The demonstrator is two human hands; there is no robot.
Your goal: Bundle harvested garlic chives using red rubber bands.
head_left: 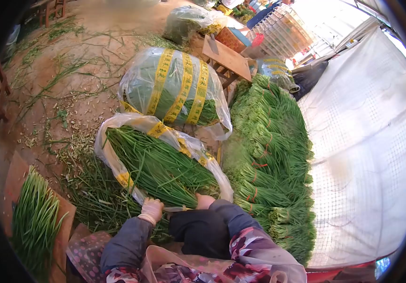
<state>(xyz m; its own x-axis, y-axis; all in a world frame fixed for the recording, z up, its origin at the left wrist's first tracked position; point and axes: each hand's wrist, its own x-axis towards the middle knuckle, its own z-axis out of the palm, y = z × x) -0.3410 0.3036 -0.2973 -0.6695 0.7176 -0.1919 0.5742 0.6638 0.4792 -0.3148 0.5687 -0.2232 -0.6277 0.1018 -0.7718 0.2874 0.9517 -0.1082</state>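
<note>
A large clear plastic bag [110, 123] with yellow printed tape lies open in front of me, filled with long green chives [165, 162]. My left hand [152, 210], in a thin pale glove, is closed on the bag's near rim. At the same rim, further right, my right hand [205, 201] is closed on the plastic, close against the chives; its fingers are partly hidden. Behind the open bag sits a second, full bag [170, 87] wrapped with yellow tape bands.
Tied bundles of chives [264, 155] are stacked along the right, beside a white sheet [358, 151]. More chives [35, 207] lie on a board [64, 226] at lower left. Loose stalks litter the floor [85, 99]. A wooden stool [226, 59] and crates [283, 33] stand behind.
</note>
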